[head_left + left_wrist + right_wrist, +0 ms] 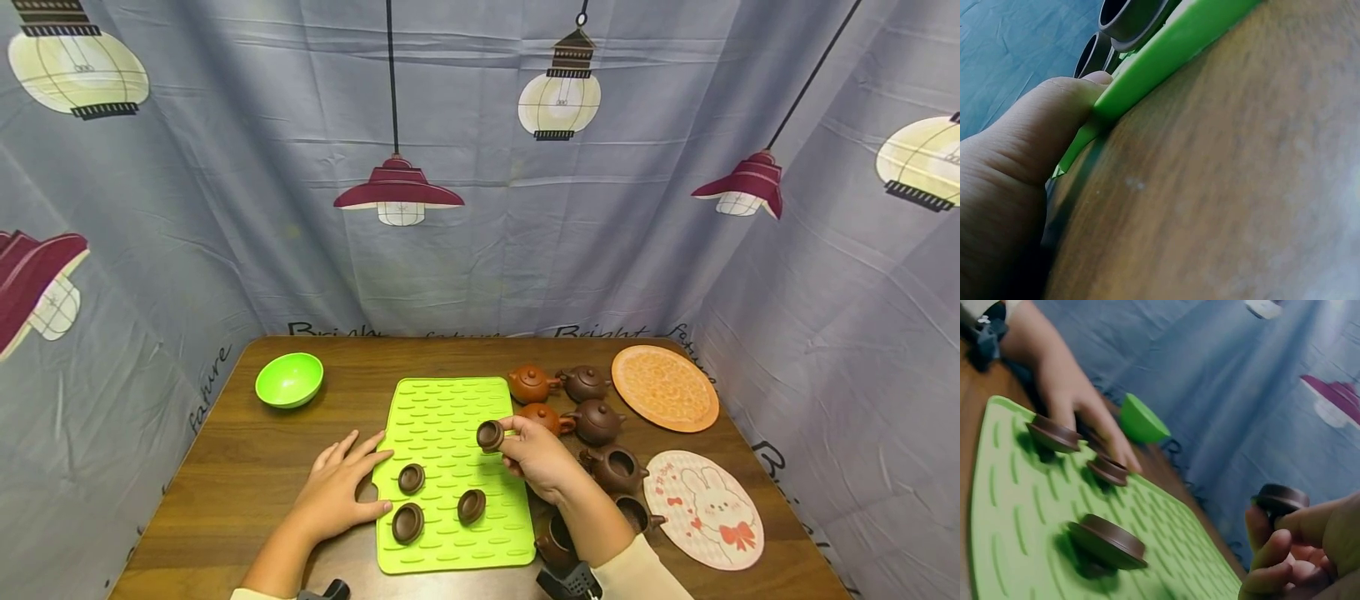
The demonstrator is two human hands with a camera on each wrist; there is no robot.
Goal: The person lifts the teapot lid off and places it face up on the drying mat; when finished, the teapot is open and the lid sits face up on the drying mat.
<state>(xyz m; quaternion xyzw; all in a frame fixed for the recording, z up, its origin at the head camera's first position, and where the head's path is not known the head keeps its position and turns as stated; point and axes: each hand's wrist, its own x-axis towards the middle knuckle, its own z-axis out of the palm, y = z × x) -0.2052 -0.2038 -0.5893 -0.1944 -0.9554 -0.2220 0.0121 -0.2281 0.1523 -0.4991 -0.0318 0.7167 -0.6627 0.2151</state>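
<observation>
Between thumb and fingers, my right hand (542,460) pinches a small dark brown teapot lid (491,436) above the right side of a lime-green ridged mat (450,400). That lid's hollow underside faces the head camera. Three similar lids lie on the mat: a left upper lid (411,478), a left lower lid (407,523) and a tilted right lid (472,506). My left hand (333,492), fingers spread, touches the mat's left edge. In the left wrist view the thumb (1041,115) lies over that green edge, close to two lids.
Right of the mat stand several teapots, including a reddish one (531,383) with its lid on and a dark lidless one (618,468). My right forearm partly hides some. An orange round mat (664,388) and a rabbit mat (705,510) lie farther right. A green bowl (289,380) stands back left.
</observation>
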